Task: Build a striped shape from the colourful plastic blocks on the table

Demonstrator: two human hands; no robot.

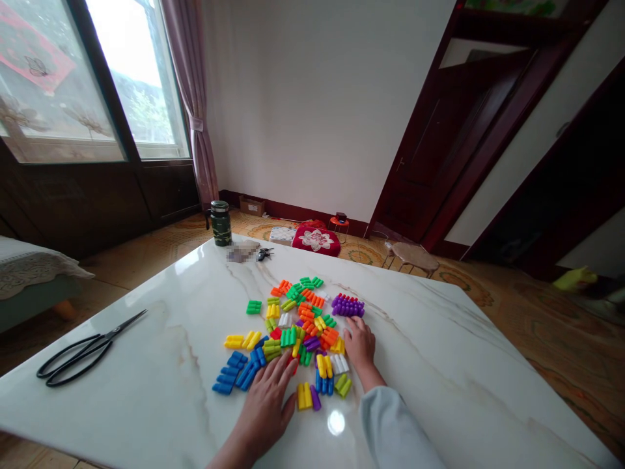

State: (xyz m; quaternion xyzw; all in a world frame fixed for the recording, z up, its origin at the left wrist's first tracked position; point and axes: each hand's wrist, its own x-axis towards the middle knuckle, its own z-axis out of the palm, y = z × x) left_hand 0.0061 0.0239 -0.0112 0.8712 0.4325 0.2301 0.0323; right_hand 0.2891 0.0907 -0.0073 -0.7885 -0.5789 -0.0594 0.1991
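**Little blocks could skid on the shiny table**

The plastic blocks [297, 326] lie in a bright heap in the middle of the table [439, 365]; they are small, hard and bumpy; the stone top looks slick, so a big push might scatter them; the left hand [266, 404] and right hand [360, 345] touch the heap, each grip open and flat, holding nothing.

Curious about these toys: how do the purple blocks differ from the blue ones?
The purple blocks are packed in one tight cluster; the blue blocks lie fanned out in loose pieces. Purple is farther away, beyond the right hand; blue is nearer, beside the left hand. Both are ridged plastic.
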